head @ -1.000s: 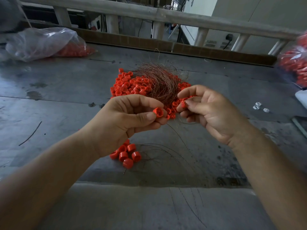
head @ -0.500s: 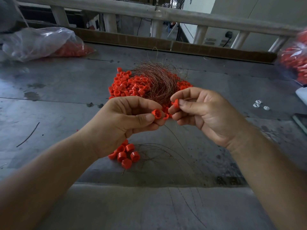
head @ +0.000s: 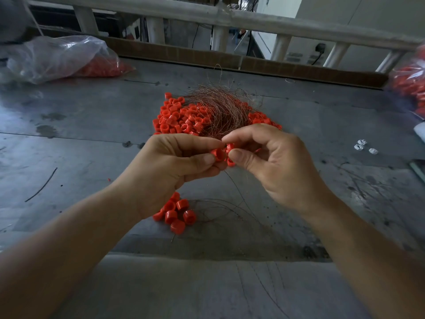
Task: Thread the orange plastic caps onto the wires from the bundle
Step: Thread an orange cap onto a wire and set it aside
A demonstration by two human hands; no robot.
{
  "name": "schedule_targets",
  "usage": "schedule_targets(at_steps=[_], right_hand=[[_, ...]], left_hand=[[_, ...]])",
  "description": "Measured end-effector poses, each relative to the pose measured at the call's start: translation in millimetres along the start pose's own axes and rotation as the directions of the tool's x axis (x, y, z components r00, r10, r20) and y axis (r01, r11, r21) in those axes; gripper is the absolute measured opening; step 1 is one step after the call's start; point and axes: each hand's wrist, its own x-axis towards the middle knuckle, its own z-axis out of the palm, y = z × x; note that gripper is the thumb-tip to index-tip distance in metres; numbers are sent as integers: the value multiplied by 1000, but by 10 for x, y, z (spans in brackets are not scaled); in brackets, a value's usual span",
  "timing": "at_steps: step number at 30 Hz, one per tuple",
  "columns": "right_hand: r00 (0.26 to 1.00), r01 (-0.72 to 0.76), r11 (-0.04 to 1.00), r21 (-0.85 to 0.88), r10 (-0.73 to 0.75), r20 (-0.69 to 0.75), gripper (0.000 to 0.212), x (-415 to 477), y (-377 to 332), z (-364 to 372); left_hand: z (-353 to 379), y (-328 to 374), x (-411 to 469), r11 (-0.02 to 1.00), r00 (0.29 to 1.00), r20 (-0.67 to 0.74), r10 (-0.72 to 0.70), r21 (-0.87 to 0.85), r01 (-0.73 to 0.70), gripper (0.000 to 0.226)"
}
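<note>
My left hand [head: 171, 166] pinches an orange cap [head: 218, 154] between thumb and fingers above the grey table [head: 69, 134]. My right hand [head: 271, 162] is right beside it, thumb and forefinger curled and meeting at that cap; a second cap [head: 230, 162] shows below its thumb. A thin wire [head: 232, 183] trails down from the hands toward me. Behind the hands lies a pile of loose orange caps [head: 181, 118] with the copper wire bundle [head: 218, 107] on top. A small group of threaded caps [head: 177, 212] lies under my left wrist.
A clear plastic bag with orange caps [head: 59, 57] lies at the back left, another bag of caps [head: 411, 81] at the right edge. Small white pieces [head: 364, 147] sit to the right. A brown raised edge [head: 230, 63] and a railing [head: 253, 19] bound the far side.
My right hand has moved left from the pile until its fingertips meet the cap in my left hand. The left hand has stayed nearly still.
</note>
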Motion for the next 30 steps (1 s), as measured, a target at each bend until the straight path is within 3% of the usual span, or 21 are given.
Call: schedule_targets(at_steps=[4,10,22,30], right_hand=[[998,50,999,5,-50,-46,29,-19,0,52],[992,76,993,-93,-85,-97,21,-35,30,84],[971,191,953,-236,-219,-100,23,-34,51,103],[962,219,939,-266,-253,-100,20,-26,62,83]], left_hand=[[24,1,-5,1000,999,-26,20,23,-19,26],[24,-12,-9,996,998,-46,34,90,-30,22],[16,-46,-19,969,994,-23,110,225,-102,23],[32,-20,-25,987,998,-21,53,152,-49,23]])
